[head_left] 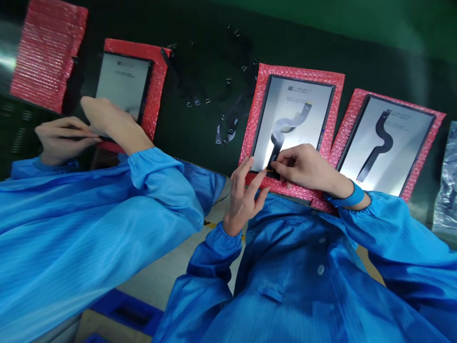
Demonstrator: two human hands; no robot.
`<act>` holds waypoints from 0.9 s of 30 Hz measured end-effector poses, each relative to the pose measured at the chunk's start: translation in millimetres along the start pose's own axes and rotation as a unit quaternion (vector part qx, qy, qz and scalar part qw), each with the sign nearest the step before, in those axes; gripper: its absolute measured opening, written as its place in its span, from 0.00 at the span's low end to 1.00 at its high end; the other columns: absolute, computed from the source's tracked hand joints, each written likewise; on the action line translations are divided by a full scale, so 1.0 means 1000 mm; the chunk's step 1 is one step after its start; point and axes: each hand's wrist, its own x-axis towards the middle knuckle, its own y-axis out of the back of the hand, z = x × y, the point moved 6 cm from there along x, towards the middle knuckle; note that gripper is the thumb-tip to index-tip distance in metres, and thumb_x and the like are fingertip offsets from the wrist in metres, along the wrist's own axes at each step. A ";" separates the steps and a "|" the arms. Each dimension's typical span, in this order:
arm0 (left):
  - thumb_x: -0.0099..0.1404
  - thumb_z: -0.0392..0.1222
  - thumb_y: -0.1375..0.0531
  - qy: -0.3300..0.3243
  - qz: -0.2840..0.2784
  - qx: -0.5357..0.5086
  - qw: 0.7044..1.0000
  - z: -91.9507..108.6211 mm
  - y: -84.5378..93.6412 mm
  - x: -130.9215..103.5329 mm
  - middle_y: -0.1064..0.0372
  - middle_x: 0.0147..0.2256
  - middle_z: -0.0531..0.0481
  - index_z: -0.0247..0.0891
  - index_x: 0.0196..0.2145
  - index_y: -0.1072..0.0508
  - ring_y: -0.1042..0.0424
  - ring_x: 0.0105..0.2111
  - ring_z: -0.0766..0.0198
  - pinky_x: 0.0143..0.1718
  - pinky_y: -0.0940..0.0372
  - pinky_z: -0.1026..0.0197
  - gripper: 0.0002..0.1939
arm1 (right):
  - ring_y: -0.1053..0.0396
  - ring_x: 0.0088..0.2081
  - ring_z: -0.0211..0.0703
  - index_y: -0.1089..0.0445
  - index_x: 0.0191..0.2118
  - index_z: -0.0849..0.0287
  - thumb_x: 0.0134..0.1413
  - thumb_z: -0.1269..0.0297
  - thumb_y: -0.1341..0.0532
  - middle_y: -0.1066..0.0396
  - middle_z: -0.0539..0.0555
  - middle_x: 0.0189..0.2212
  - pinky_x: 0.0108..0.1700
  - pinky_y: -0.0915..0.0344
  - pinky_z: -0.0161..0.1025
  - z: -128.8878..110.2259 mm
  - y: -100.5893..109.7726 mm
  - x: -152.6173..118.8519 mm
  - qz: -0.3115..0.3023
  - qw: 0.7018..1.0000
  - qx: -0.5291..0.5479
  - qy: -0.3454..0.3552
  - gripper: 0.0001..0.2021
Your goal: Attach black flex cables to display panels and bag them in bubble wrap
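Observation:
A screen panel (262, 128) lies back side up on a pink bubble-wrap bag (303, 71) in front of me. Across it runs a curved black flex cable (277, 131), its lower end at the panel's bottom edge. My right hand (303, 166) pinches that lower end between thumb and fingertips. My left hand (246, 193) has its fingers spread, the tips touching the panel's lower left edge and corner. To the right, a second panel (410, 147) on pink bubble wrap carries another black flex cable (384, 138).
Several loose flex cables (231, 133) lie on the dark green table (200, 138). At left, a co-worker's hands (107, 114) are over another panel (123, 83) on red wrap. A red bubble-wrap bag (48, 52) lies far left, a clear plastic bag (446, 186) far right.

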 end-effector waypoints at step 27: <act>0.76 0.49 0.44 -0.023 -0.051 0.063 0.996 0.002 0.004 0.000 0.48 0.71 0.32 0.39 0.67 0.34 0.43 0.71 0.40 0.68 0.40 0.39 0.26 | 0.37 0.20 0.36 0.24 0.29 0.59 0.64 0.65 0.41 0.32 0.46 0.16 0.30 0.44 0.38 0.003 -0.007 0.004 0.004 0.997 -0.026 0.070 0.13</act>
